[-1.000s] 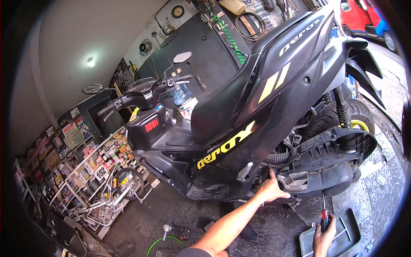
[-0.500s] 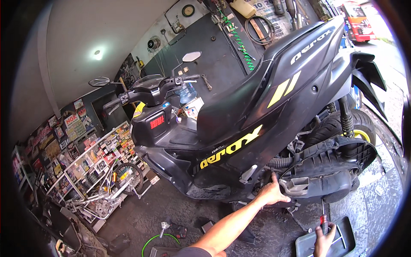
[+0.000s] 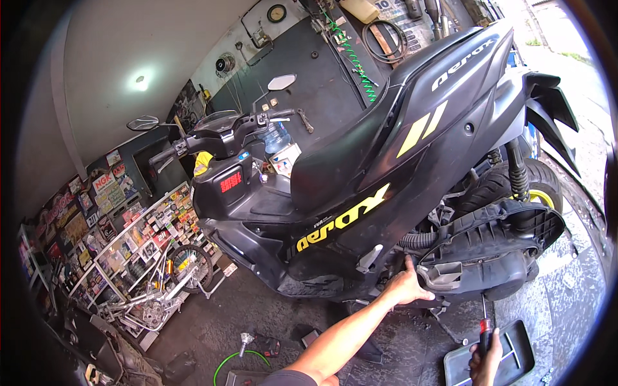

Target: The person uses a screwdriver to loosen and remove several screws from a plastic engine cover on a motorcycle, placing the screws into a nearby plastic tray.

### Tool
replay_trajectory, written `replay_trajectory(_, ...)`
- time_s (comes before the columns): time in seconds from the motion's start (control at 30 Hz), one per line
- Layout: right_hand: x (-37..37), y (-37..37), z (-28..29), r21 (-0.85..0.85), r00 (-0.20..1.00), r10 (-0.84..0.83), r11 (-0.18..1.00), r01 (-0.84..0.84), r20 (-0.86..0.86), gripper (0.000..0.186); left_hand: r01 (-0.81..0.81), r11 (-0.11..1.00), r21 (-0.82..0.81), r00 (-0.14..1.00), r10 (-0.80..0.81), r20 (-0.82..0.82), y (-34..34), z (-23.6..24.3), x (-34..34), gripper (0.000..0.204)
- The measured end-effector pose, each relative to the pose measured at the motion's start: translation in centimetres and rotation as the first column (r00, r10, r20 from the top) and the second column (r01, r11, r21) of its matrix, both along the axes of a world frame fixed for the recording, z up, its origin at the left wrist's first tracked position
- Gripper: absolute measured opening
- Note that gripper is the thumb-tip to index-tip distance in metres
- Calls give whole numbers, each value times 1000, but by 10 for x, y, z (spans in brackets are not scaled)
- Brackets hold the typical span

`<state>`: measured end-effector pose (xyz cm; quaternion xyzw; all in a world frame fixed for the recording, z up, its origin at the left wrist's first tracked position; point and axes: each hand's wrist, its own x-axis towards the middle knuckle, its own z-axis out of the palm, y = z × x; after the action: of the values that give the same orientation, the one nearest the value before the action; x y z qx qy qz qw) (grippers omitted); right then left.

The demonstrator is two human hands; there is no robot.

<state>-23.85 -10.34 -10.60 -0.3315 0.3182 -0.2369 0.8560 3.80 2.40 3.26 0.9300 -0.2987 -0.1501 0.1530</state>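
Note:
A black scooter (image 3: 450, 141) with yellow decals stands side-on, its rear wheel (image 3: 542, 198) at the right. My left hand (image 3: 409, 289) rests against the lower engine area, index finger reaching up below the ribbed hose (image 3: 415, 240) and thumb spread along the cover (image 3: 492, 276). My right hand (image 3: 486, 360) is wrapped round a red-and-black screwdriver (image 3: 486, 331), whose shaft points up to the underside of that cover; the tip's exact seat is too small to tell. A dark tray (image 3: 521, 344) with a T-shaped metal tool lies on the floor behind this hand.
A bare bike frame with a wheel (image 3: 193, 267) and a sticker-covered rack (image 3: 135, 248) stand at left. A power tool (image 3: 270, 345) and green hose (image 3: 225, 365) lie on the floor. Wall-hung hoses and tools (image 3: 386, 45) are behind the scooter, beside a bright street opening.
The view has shifted slightly. My hands stay at the engine, the right one turned a little on the screwdriver. The red vehicle at the upper right has left the view.

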Motion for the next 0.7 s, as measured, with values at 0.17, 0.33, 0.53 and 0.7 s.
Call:
replay_trajectory(0.17,3,26,36,-832,887,-290,530,-162,-358,37,-14,1000,11,1000,14,-17,3,-1,2,145)
replay_trajectory(0.33,13,0,-16,249,966,-19,967,-47,258,41,12,1000,1,1000,-12,-12,-5,3,-6,145)
replay_trajectory(0.53,9,4,-25,-315,982,-167,940,131,-91,44,9,1000,7,1000,-9,-7,-4,4,-2,145)
replay_trajectory(0.7,2,23,27,-890,835,-396,400,-219,-383,42,-4,999,32,1000,4,-5,0,0,-2,146)
